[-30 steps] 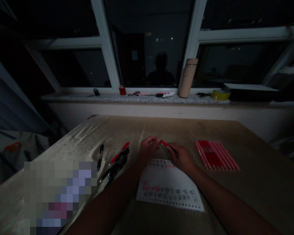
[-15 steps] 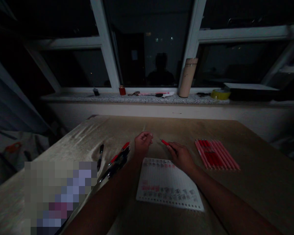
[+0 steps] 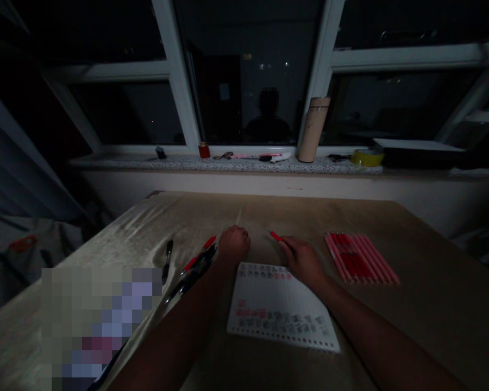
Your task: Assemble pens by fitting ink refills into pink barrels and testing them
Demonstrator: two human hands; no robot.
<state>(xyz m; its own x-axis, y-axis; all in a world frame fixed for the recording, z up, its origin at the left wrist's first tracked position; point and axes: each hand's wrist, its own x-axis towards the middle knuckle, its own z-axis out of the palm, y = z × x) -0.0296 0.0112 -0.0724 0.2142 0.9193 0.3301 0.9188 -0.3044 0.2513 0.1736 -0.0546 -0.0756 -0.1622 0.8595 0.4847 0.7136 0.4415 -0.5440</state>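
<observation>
My right hand [image 3: 303, 258] grips a red pen [image 3: 275, 235] whose tip points away to the upper left, above the far edge of the notebook. That spiral-holed lined notebook [image 3: 281, 304] lies open-faced with black and red writing along its top and bottom. To the left, my left hand [image 3: 234, 243] is closed with its back upward, low over the table; what its fingers hold, if anything, is hidden. Beside my left forearm lie a red pen [image 3: 199, 255] and several black pens [image 3: 198, 269]. One black pen [image 3: 168, 258] lies apart, farther left.
A row of pink pencils and red pens [image 3: 361, 258] lies on the table [image 3: 432, 304] at right. On the windowsill [image 3: 236, 164] stand a tan flask [image 3: 314, 130], a red jar [image 3: 204, 150], a black bottle [image 3: 160, 153] and yellow tape [image 3: 367, 158]. A blurred patch covers the lower left.
My left hand has turned knuckles-up and lowered slightly toward the table, its fingertips now out of sight. My right hand has barely moved and keeps the red pen.
</observation>
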